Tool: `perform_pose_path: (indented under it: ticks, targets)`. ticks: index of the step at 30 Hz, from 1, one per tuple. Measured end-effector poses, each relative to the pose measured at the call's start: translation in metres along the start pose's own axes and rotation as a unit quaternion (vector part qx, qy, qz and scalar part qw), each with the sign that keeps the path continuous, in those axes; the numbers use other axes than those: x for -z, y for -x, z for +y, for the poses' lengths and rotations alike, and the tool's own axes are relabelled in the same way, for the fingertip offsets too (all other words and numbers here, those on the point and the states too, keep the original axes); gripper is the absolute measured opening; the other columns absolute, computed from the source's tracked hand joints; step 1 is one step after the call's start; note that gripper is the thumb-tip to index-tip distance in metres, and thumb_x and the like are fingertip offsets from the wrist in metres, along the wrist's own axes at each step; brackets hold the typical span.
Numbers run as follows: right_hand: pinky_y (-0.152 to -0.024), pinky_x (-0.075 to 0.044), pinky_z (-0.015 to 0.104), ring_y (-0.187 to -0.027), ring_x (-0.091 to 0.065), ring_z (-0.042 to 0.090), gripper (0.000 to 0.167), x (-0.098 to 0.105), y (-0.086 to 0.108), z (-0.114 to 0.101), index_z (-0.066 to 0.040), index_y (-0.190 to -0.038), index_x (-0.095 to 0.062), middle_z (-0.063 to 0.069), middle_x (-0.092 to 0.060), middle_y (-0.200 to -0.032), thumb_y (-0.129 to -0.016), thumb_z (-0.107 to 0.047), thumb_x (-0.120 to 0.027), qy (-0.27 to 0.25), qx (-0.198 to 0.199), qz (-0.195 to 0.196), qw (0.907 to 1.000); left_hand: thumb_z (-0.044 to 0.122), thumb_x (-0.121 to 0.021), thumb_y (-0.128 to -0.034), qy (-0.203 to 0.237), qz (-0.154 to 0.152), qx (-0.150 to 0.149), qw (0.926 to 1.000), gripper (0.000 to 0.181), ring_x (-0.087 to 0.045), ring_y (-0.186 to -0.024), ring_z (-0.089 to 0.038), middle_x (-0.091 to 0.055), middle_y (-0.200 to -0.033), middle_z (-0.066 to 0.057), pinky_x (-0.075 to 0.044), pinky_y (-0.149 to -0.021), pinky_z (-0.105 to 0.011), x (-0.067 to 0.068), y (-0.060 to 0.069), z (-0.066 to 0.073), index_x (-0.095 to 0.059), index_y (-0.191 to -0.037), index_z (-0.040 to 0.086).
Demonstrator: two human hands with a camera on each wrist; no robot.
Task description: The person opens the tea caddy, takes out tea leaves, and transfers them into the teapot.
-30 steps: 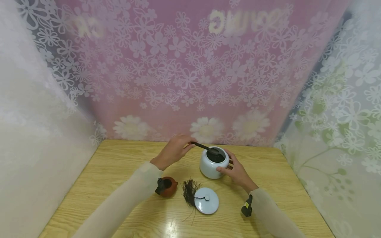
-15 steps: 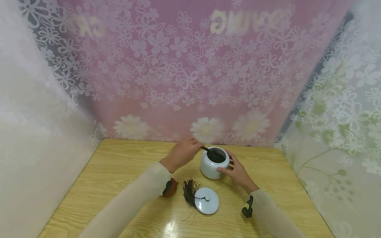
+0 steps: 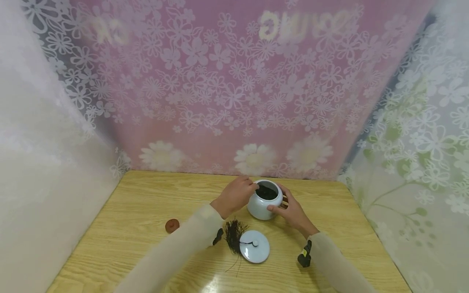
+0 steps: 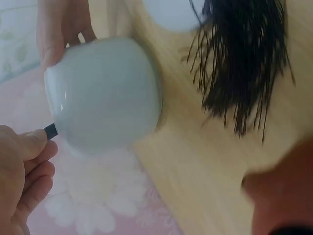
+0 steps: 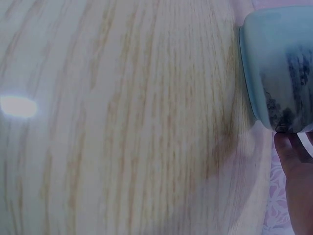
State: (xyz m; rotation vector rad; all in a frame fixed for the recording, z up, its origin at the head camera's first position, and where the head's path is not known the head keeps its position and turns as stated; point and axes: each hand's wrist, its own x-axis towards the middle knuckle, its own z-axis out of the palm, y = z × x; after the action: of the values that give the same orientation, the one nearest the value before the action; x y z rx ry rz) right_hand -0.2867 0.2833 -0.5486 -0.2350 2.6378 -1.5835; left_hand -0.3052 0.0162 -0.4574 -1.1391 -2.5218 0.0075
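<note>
A white jar (image 3: 261, 209) with dark, leaf-like contents stands at the back of the wooden table. My right hand (image 3: 292, 213) grips its right side, thumb in front and fingers behind. My left hand (image 3: 236, 196) is at the jar's left rim. In the left wrist view, this hand pinches the dark handle of a scoop (image 4: 51, 130) between thumb and fingers. The scoop's head is out of sight inside the jar. The right wrist view shows a dark painted pattern on the jar's side, with fingertips (image 5: 284, 142) against it.
A white lid (image 3: 255, 249) with a knob and dark tassel (image 3: 233, 236) lies in front of the jar. A small reddish-brown lid (image 3: 172, 226) lies left. The reddish-brown teapot (image 4: 286, 188) is hidden by the left sleeve in the head view. Floral curtains (image 3: 234, 101) surround the table (image 3: 146, 199).
My left hand has moved right and slightly down to the jar's rim, and the scoop has gone deeper into the jar. The left sleeve now covers the teapot. The right hand stays on the jar.
</note>
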Motion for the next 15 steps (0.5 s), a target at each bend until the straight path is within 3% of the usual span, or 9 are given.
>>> perform_pose_path:
  ticks: [3,6,10,15]
  targets:
    - [-0.123,-0.044,0.06,-0.155,-0.044,0.048,0.103,0.0,0.0,0.0,-0.024,-0.175,-0.02,0.017,-0.035,-0.173,-0.098,-0.043,-0.085,-0.005,-0.001,-0.003,1.0,0.011,-0.071,-0.1075,0.052,-0.017,0.031,0.998,0.025,-0.072,-0.117,-0.02,-0.08,-0.122,-0.002,-0.059,-0.105,-0.032,-0.008,-0.002,0.001,-0.078,-0.132,0.015]
    - [-0.123,-0.044,0.061,-0.155,-0.044,0.048,0.102,0.0,0.0,0.0,-0.025,-0.175,-0.021,0.018,-0.035,-0.173,-0.098,-0.041,-0.085,-0.006,0.002,-0.004,1.0,0.015,-0.069,-0.1098,0.117,-0.011,0.061,0.9912,0.024,-0.073,-0.118,-0.021,-0.081,-0.123,-0.002,-0.06,-0.104,-0.034,-0.016,-0.002,-0.001,-0.079,-0.131,0.013]
    - [-0.123,-0.043,0.061,-0.155,-0.044,0.049,0.1,0.0,0.002,0.001,-0.027,-0.175,-0.022,0.019,-0.036,-0.172,-0.098,-0.04,-0.085,-0.005,0.002,-0.002,1.0,0.018,-0.067,-0.111,0.204,0.015,0.086,0.975,0.023,-0.073,-0.114,-0.021,-0.082,-0.12,-0.003,-0.06,-0.101,-0.035,-0.021,0.003,-0.001,-0.08,-0.128,0.012]
    - [-0.122,-0.044,0.061,-0.155,-0.044,0.049,0.101,0.002,0.002,-0.002,-0.026,-0.175,-0.02,0.019,-0.036,-0.172,-0.099,-0.041,-0.084,0.0,0.001,-0.005,1.0,0.022,-0.067,-0.1111,0.266,0.029,0.122,0.9558,0.023,-0.072,-0.115,-0.019,-0.081,-0.121,-0.002,-0.06,-0.099,-0.034,-0.026,0.006,0.001,-0.08,-0.128,0.014]
